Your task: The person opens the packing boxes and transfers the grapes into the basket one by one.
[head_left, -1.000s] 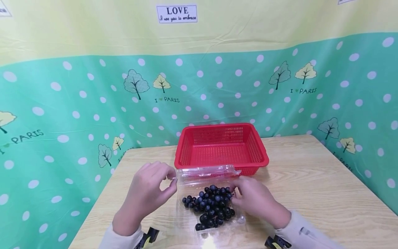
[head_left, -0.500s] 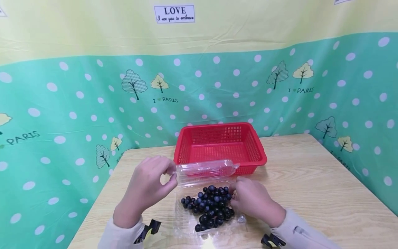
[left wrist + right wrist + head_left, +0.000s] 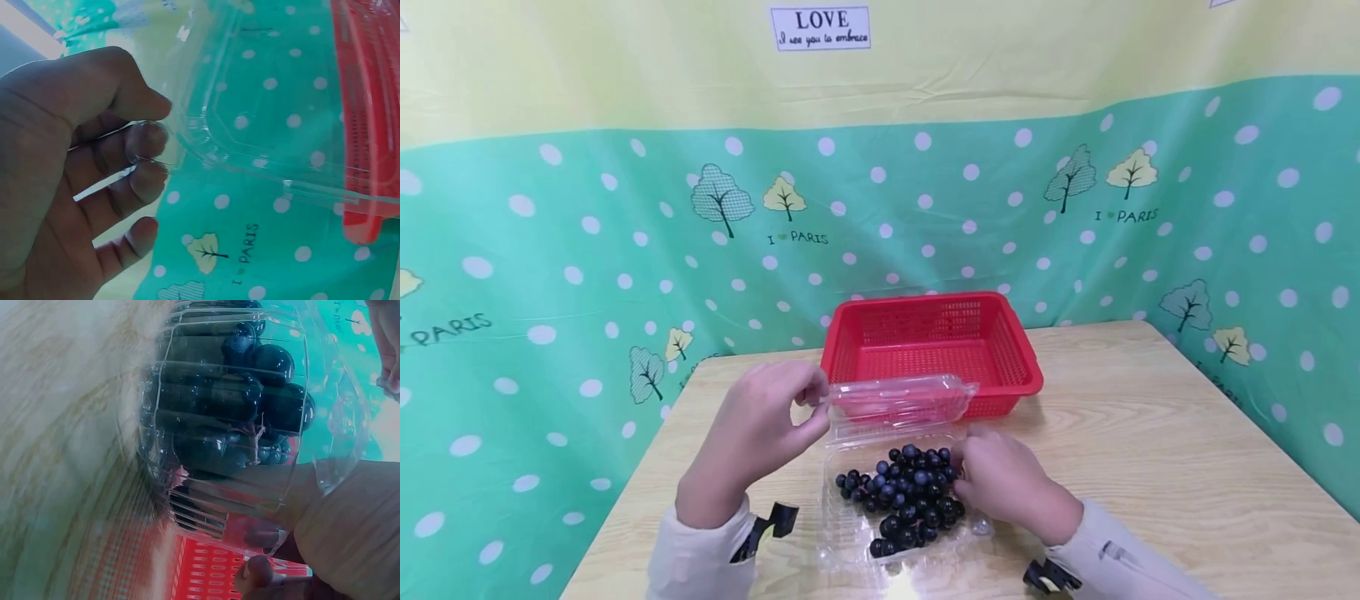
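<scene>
Left hand (image 3: pixel 758 427) pinches one lid (image 3: pixel 904 400); right hand (image 3: pixel 1006 479), grip unclear, touches one grape cluster (image 3: pixel 913 492).

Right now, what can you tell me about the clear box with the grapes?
The clear box looks like thin, shiny, see-through plastic with ribbed walls. It sits on the wooden table, nearer the person than the red basket. Its lid is tilted up at the far side; dark grapes lie inside. The left hand pinches the lid's edge. The right hand reaches over the right edge.
</scene>
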`<state>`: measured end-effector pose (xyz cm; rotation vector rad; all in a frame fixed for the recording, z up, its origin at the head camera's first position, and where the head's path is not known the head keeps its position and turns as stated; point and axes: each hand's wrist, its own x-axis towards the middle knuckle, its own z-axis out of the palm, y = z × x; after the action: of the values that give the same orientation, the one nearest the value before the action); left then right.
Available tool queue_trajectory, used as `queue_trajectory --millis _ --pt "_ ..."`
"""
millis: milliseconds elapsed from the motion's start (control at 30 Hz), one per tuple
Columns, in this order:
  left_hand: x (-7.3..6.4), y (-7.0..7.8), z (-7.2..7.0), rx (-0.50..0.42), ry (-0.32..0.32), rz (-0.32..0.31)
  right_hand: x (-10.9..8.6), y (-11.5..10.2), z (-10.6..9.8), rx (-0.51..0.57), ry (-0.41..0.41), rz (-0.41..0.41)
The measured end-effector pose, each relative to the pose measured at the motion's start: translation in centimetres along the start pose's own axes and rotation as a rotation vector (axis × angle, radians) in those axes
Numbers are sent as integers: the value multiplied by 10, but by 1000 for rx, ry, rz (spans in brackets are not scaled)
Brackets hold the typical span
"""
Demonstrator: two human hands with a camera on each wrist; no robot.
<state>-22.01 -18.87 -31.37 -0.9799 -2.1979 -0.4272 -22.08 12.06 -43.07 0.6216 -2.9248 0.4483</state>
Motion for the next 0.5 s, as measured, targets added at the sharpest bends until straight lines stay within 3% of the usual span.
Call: queue_trajectory --millis 267,500 --pt "0 -1 1 -19 -44 -40 0 -2 0 39 4 9" --pt "1 -2 1 -16 -25 -9 -2 -4 -3 0 50 -10"
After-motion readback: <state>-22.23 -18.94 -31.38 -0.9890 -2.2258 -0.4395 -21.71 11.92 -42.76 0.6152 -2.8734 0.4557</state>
